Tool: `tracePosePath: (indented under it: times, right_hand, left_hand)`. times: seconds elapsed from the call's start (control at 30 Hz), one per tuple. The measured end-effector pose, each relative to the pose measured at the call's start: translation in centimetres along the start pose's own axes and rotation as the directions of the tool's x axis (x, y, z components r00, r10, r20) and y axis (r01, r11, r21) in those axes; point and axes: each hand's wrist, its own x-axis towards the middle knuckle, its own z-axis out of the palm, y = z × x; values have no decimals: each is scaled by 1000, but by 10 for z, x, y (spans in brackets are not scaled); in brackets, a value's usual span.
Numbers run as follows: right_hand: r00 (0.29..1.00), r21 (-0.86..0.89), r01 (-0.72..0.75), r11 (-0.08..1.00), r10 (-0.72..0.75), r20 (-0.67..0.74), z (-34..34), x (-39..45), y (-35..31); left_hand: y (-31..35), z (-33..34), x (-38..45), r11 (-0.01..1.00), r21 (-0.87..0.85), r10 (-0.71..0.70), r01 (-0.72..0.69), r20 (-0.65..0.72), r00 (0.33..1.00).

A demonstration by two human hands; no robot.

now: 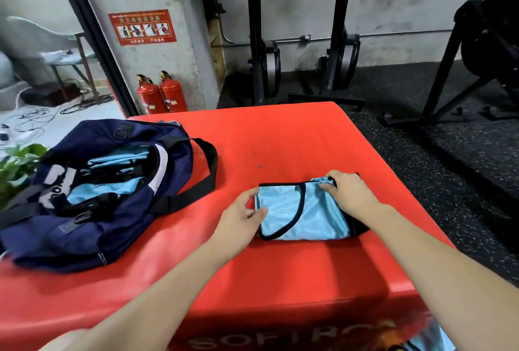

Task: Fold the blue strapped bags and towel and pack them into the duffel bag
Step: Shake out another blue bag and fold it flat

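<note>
Both hands at folded bag edges

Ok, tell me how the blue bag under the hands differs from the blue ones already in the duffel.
The light blue bag lies flat and folded on the red mat; the packed blue bags sit bunched inside the open duffel bag. The left hand and right hand grip the first; nothing touches the packed ones. The first shows nearly whole, the others only partly. All share light blue fabric with black trim.
</note>
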Motion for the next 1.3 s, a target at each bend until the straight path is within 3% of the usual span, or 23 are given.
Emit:
tracePosePath:
  times: [0.3, 0.47, 0.67, 0.77, 0.87, 0.97, 1.07, 1.17, 1.3]
  right_hand:
    - [999, -123, -14, 992, 8, -51, -6, -7, -9]
    - [989, -253, -15, 967, -23, -143, -9, -11, -14]
    - [949, -344, 106, 933, -199, -246, -10, -37, -25]
    - [987, -288, 64, 955, -104, -125, -5, -65, -45]
    - [1000, -339, 1, 941, -3, -5, 5, -89, -49]
    - [999, -368, -38, 929, 49, 19, 13, -96, -43]
    - [1000, -307, -14, 951, 9, -16, 15, -87, -32]
    - [997, -262, 40, 964, -56, -55, 17, -69, -15]
    - [997, -140, 64, 988, -69, -30, 19, -57, -6]
  left_hand:
    - [-4, 10, -13, 944, 328, 57, -39, -45, 997]
    - [5, 9, -5, 812, 574, 146, -103, -28, 989]
    - [7, 10, 35, 857, 396, 322, -330, 91, 943]
    - [3, 14, 59, 839, 374, 370, -396, 144, 918]
    - [3, 18, 70, 811, 464, 294, -356, 204, 934]
    - [-2, 17, 72, 775, 530, 274, -343, 207, 939]
    - [-4, 5, 67, 782, 550, 249, -295, 158, 955]
    - [-4, -10, 55, 750, 584, 226, -311, 215, 950]
    - [-2, -17, 23, 818, 469, 212, -333, 292, 933]
